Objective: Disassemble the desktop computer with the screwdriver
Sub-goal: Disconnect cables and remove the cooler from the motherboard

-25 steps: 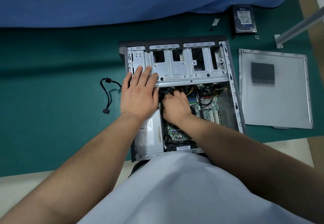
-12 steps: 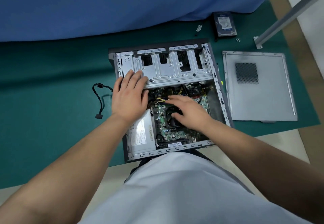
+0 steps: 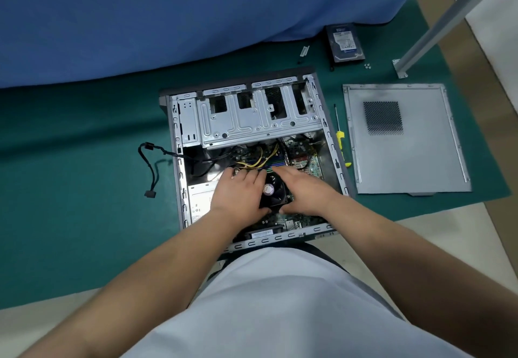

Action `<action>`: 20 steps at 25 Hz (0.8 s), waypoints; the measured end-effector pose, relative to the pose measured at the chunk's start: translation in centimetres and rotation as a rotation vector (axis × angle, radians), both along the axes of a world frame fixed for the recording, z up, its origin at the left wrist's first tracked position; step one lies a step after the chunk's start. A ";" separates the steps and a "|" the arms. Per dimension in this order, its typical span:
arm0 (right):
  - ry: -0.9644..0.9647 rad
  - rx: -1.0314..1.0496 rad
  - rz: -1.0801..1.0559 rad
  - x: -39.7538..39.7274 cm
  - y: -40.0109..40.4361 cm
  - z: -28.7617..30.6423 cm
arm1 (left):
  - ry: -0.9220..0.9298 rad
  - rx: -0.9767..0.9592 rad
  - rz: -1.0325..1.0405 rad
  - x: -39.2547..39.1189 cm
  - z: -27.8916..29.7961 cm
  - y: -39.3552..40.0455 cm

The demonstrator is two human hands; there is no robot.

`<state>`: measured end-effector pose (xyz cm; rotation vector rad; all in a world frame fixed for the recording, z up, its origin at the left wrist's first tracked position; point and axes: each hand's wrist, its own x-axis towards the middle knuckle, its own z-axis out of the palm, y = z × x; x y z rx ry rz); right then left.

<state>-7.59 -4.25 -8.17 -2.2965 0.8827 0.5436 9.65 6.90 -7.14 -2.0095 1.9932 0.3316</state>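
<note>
Green matting covered the tabletop (image 3: 70, 189), where the open computer case (image 3: 330, 139) lay on its side. Both hands were inside it: the left hand (image 3: 238, 195) and the right hand (image 3: 304, 192) each curled a grip round opposite sides of the black cooling fan (image 3: 273, 190). Just right of the case lay the yellow-handled screwdriver (image 3: 340, 140), untouched, beside the removed side panel (image 3: 406, 155). A hard drive (image 3: 345, 43) sat farther back.
</note>
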 end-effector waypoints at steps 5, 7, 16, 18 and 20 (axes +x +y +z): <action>-0.011 -0.008 -0.060 0.8 0.5 -1.2 | -0.130 0.078 0.040 -0.5 -0.3 -0.7; -0.024 -0.011 -0.082 1.0 0.8 -1.2 | -0.122 0.063 0.048 -0.7 -0.1 -0.7; -0.157 -0.017 -0.081 1.0 0.6 3.2 | 0.124 -0.064 0.167 0.3 1.7 -0.3; -0.178 -0.019 -0.059 0.8 -0.1 5.3 | 0.216 -0.071 0.174 0.6 3.3 -0.4; -0.207 -0.001 -0.026 0.5 -0.9 7.9 | 0.296 -0.098 0.162 0.4 5.5 -0.8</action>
